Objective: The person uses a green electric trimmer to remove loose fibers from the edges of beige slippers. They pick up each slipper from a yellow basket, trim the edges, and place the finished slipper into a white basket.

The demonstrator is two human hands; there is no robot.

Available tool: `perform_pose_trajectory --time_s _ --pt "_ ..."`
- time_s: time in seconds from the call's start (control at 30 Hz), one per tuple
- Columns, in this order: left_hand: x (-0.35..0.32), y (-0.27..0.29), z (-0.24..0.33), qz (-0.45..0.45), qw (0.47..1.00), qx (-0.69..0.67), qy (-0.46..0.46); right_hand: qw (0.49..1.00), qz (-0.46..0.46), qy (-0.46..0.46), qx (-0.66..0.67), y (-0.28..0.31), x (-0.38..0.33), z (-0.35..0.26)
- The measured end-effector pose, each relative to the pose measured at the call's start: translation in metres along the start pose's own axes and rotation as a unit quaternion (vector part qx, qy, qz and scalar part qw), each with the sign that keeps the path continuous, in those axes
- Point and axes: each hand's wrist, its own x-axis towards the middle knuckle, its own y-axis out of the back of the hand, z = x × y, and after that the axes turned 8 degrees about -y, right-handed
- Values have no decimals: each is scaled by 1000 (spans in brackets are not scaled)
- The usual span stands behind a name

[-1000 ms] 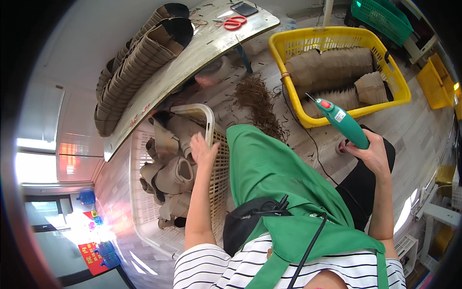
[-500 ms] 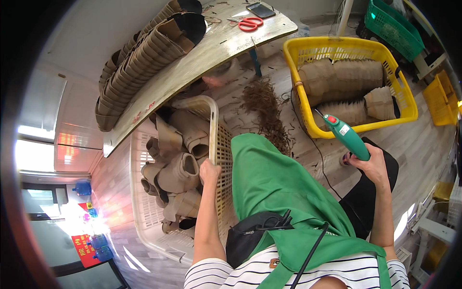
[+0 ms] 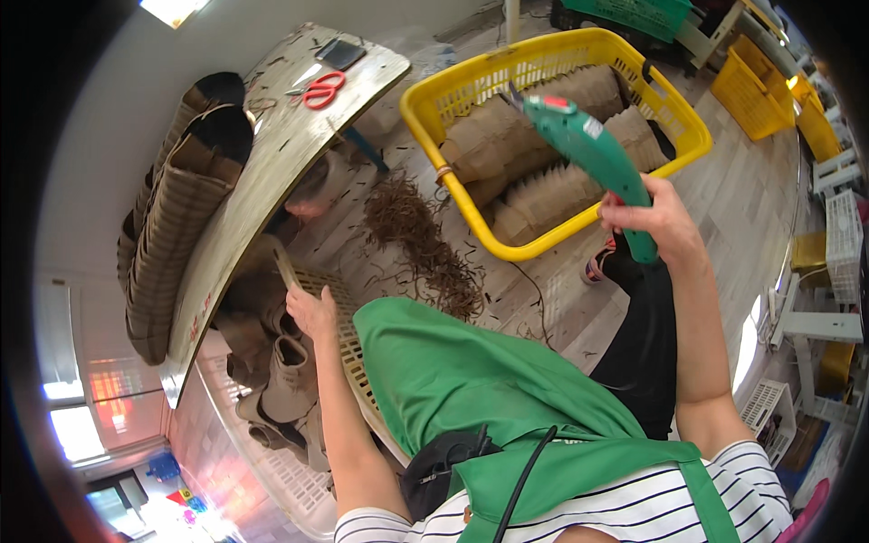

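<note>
Right hand (image 3: 654, 214) gripping green cutter (image 3: 588, 154), yellow basket (image 3: 425, 90)

The scene is brightly and evenly lit, with a ceiling light (image 3: 167, 9) blown out at the top edge and windows (image 3: 77, 407) at the lower left glaring white and reddish. Shadows are soft, darkest beneath the tabletop (image 3: 272, 154). Strong fisheye distortion bends straight edges toward a black circular rim, where detail smears, while the centre stays sharp without motion blur.
</note>
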Motion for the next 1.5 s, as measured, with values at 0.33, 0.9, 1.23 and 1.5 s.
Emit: perform_pose_trajectory --time_s 0.33,0.9,1.23,1.5 --pt "48 -53 331 -318 755 -562 115 981 69 34 181 77 77 86" --pt "2 -179 554 -537 595 -583 131 894 321 -15 310 133 58 93" --pt "-12 -255 667 -468 455 -708 269 874 297 -18 385 144 46 93" --pt "8 -216 702 -562 380 -709 193 867 292 -35 403 156 46 94"
